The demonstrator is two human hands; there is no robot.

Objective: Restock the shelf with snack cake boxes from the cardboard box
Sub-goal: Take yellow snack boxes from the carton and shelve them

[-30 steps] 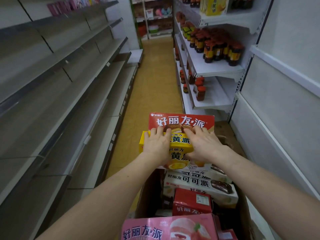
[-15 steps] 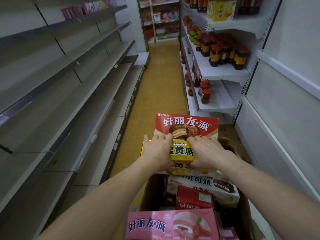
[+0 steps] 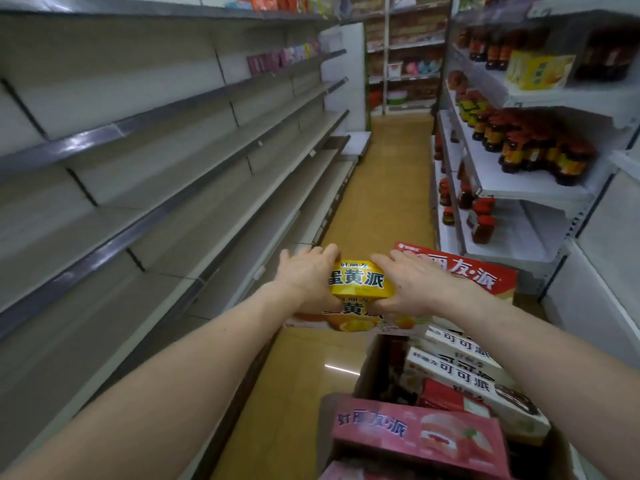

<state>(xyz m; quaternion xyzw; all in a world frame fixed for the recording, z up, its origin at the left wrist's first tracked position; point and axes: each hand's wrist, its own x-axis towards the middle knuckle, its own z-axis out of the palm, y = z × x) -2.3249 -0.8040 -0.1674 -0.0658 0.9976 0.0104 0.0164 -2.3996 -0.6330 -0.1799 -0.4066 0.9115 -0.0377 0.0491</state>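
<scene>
Left hand [image 3: 309, 279]: fingers curled over the left end of the yellow snack cake box [image 3: 360, 284], gripping it
Right hand [image 3: 412, 285]: fingers curled over the right end of the same box, thumb underneath
Yellow box position: held in the air between both hands, above the aisle floor [image 3: 384, 202], just left of the cardboard box [image 3: 369, 368]
Under the yellow box: a second box with egg-yolk cake print [image 3: 356, 322], carried along with it
Red snack cake box [image 3: 464, 271]: upright behind the right hand, at the carton's far end
In carton: white cocoa cake boxes [image 3: 464, 372], pink box [image 3: 415, 434] nearest the camera
Left shelves [image 3: 156, 188]: grey tiers, bare near the hands
Right shelves [image 3: 512, 181]: red-capped sauce bottles [image 3: 540, 150]
</scene>
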